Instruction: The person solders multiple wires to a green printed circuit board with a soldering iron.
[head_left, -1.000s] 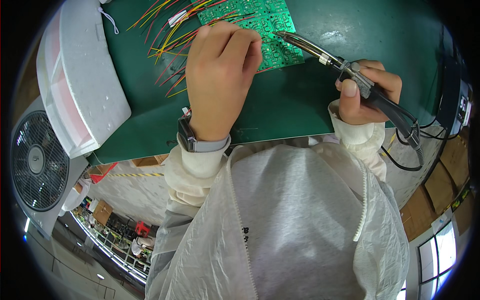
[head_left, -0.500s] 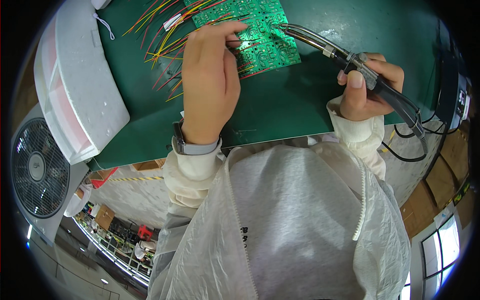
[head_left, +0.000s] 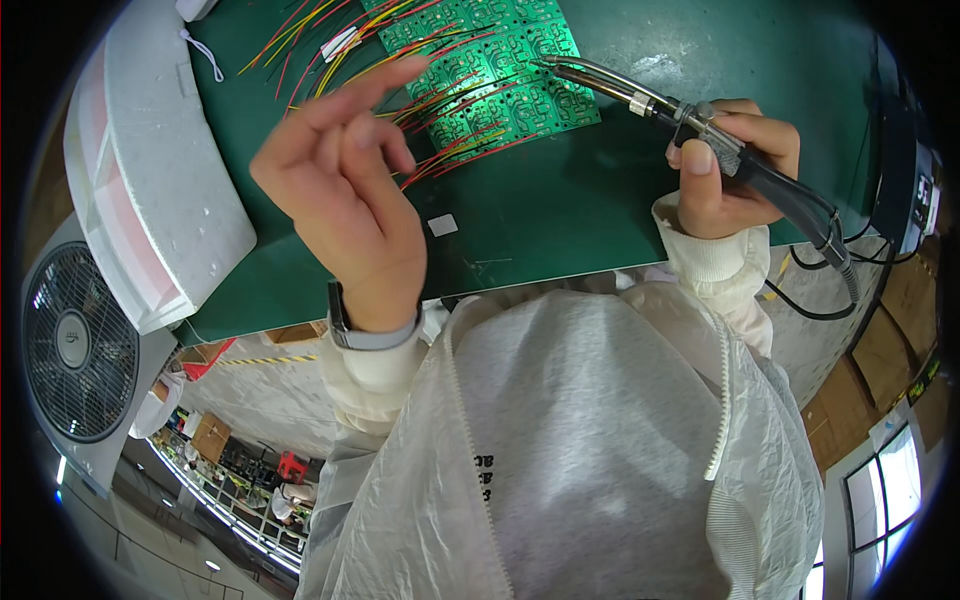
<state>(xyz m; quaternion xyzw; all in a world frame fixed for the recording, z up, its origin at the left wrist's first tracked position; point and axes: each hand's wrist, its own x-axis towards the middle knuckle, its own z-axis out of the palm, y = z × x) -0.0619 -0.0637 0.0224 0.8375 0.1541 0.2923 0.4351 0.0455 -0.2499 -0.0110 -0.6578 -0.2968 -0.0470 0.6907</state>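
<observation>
Green table (head_left: 560, 220) is stretching between the board (head_left: 560, 108) and the near edge, and openly to the board's right. The board is lying at far centre, wires (head_left: 455, 157) trailing left. A foam box (head_left: 190, 190) is bounding the left, a fan (head_left: 73, 340) showing beyond. A right hand (head_left: 735, 175) is gripping a soldering iron (head_left: 640, 103) over the board; tip contact is remaining unclear. A left hand (head_left: 350, 200), fingers parted, is hanging farther left than half a second ago, revealing a white square (head_left: 442, 224).

Downward fisheye view from head height
</observation>
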